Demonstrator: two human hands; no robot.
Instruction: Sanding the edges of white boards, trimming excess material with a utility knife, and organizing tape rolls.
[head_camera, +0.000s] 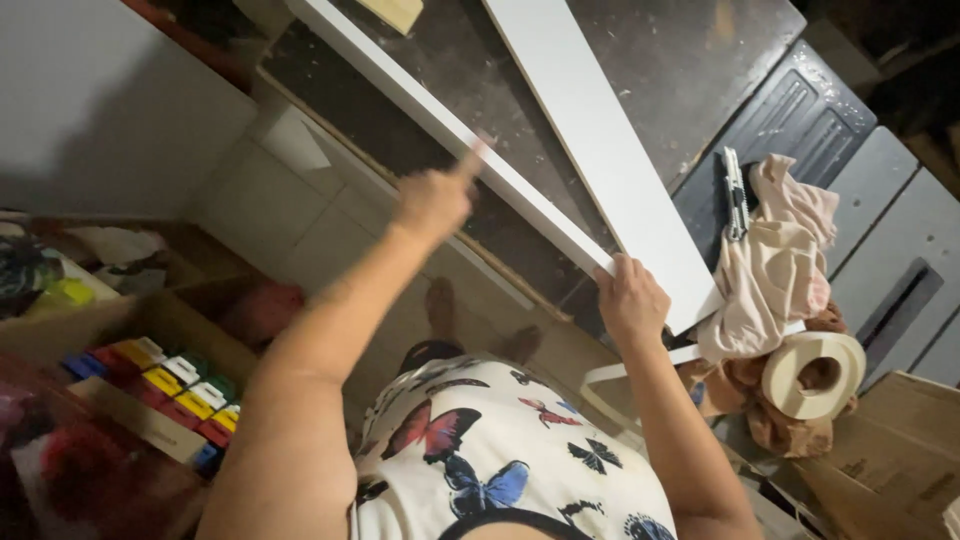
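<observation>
A narrow white board (430, 105) lies diagonally across a dark, dusty worktable (690, 60). My right hand (630, 300) grips its near end, fingers wrapped over the edge. My left hand (438, 197) reaches out along the same strip farther up, a finger extended and touching its edge. A wider white panel (600, 140) lies beside the strip on the table, its near end just right of my right hand.
Right of the panel lie crumpled beige rags (775, 270), a utility knife (736, 195) and a roll of pale edge tape (815, 373). Grey machine surfaces (880, 210) sit at far right. A cardboard box of coloured small packs (170, 385) stands on the tiled floor at left.
</observation>
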